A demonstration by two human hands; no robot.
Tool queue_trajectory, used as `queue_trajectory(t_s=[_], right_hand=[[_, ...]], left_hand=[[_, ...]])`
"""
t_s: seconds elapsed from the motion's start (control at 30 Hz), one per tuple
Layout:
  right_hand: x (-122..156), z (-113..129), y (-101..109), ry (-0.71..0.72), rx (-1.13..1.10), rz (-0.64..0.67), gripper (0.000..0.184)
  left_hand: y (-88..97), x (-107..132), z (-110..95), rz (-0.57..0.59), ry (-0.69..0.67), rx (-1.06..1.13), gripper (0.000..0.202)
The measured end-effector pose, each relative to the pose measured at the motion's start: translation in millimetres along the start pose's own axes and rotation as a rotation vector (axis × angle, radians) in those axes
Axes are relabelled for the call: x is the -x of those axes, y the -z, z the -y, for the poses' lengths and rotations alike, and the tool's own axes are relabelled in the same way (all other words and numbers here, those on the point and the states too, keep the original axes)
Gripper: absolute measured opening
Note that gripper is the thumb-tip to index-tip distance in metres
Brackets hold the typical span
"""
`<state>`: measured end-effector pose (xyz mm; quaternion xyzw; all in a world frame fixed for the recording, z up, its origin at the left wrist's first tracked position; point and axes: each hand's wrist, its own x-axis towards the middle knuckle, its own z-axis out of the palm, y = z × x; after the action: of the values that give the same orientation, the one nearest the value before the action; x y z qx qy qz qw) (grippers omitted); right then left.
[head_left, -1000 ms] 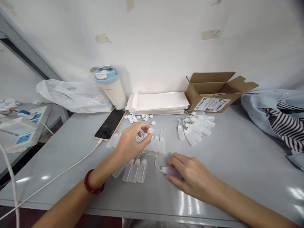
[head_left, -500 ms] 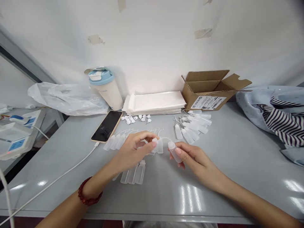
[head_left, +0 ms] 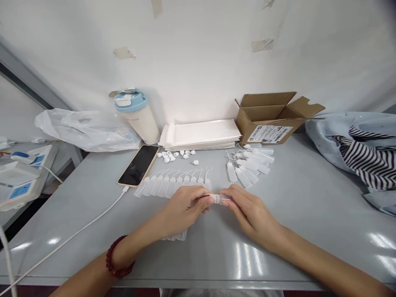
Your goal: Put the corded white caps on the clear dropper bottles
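Over the middle of the table, both hands meet at one small translucent squeeze bottle (head_left: 225, 199). My right hand (head_left: 252, 214) is closed around its body, which the fingers mostly cover. My left hand (head_left: 187, 208) pinches the white cap (head_left: 214, 198) at the bottle's neck end; fingertips hide part of it. Just behind my left hand stretches a row of similar bottles (head_left: 168, 185) with thin bent tubes on top. Beneath my left forearm, more bottles (head_left: 181, 236) show only partly. A loose pile of bottles (head_left: 252, 165) with tubes lies behind my right hand.
Small white nozzle caps (head_left: 168, 156) are scattered before a stack of white envelopes (head_left: 204, 134). A phone (head_left: 139, 165) with a cable, a tumbler (head_left: 136, 115) and a plastic bag (head_left: 86, 130) sit left. An open cardboard box (head_left: 269, 119) and striped cloth (head_left: 368, 152) are right.
My hands have come together, bringing the cap in my left hand against the neck of the bottle in my right. The bottle has turned to lie roughly sideways. One loose nozzle cap sits slightly nearer.
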<state>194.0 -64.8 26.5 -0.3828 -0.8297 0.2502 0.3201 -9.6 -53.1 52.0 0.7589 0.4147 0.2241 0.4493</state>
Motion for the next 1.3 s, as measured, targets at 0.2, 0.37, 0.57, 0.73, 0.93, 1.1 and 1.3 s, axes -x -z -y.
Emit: queue_trajectory(t_s=[0.2,0.37,0.57,0.73,0.93,1.1,1.3], right_hand=[[-2.1,1.7,-0.7,-0.091,-0.039,0.036,0.025],[-5.5,7.1,3.5,-0.183,-0.103,0.069,0.033],[-1.6,2.7,0.4,0.018,0.033,-0.007,0.025],[2.5,-2.4,-4.5,0.118,0.157,0.002,0.029],[0.7,1.6,-1.0,0.043,0.013,0.033,0.025],[-2.2,6.0,3.7,-0.127,-0.105,0.114,0.027],[-4.2,10.0,8.0,-0.236,-0.23,0.154,0.033]], left_hand=[[-9.0,1.0,6.7,-0.099,-0.123,-0.153,0.019],[-11.1,1.8,6.1,-0.18,-0.191,-0.131,0.017],[-4.9,0.9,-4.0,-0.06,0.067,0.144,0.025],[-1.3,0.4,-4.4,0.078,0.2,0.177,0.039],[-4.8,3.3,-1.2,-0.017,-0.026,-0.09,0.03],[-12.4,9.0,8.3,-0.111,-0.24,-0.296,0.022],[-13.5,9.2,6.9,-0.15,-0.262,-0.273,0.018]])
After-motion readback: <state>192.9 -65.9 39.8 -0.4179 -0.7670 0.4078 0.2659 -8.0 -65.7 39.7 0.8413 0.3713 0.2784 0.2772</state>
